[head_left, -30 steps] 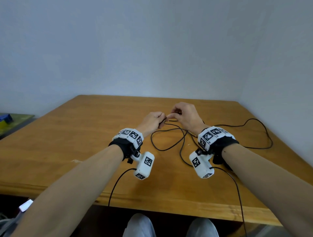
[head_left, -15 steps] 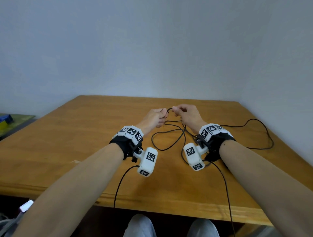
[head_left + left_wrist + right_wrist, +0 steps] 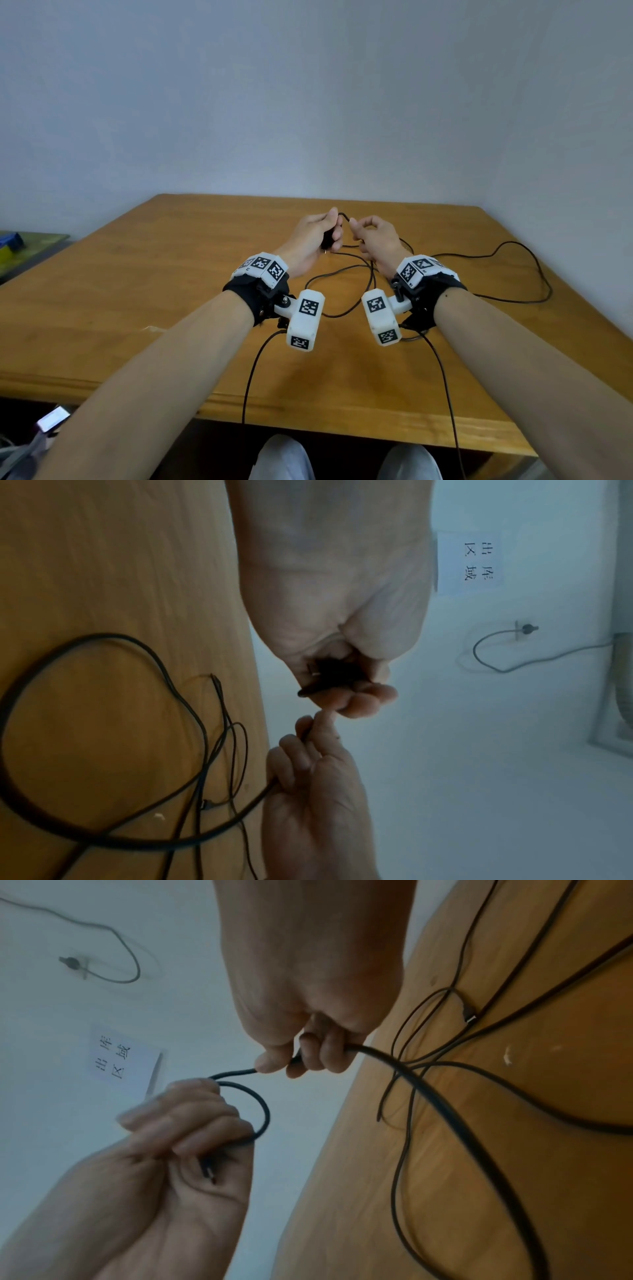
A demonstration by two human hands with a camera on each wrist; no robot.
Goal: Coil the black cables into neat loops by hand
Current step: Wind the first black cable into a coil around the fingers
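A thick black cable (image 3: 342,214) arcs between my two hands, raised above the wooden table (image 3: 137,291). My left hand (image 3: 334,233) grips its plug end (image 3: 209,1172) and a small loop (image 3: 264,1118) in curled fingers. My right hand (image 3: 356,228) pinches the same cable (image 3: 236,1072) a short way along, and the rest runs through its fingers down to the table. There it lies in loose curves (image 3: 103,841), with a wide bend to the right (image 3: 542,278). A thinner black cable (image 3: 400,1031) with a small connector (image 3: 469,1016) lies tangled under it.
Leads from the wrist cameras (image 3: 250,377) hang over the table's near edge. A grey-white wall stands behind the table, with a paper sign (image 3: 469,561) and a plugged-in socket (image 3: 527,628). A phone (image 3: 51,418) lies low at the left, below the table.
Both hands have risen from the table and moved farther away. The left hand has turned palm inward with a small loop gathered in it, and the right hand has shifted its pinch along the cable.
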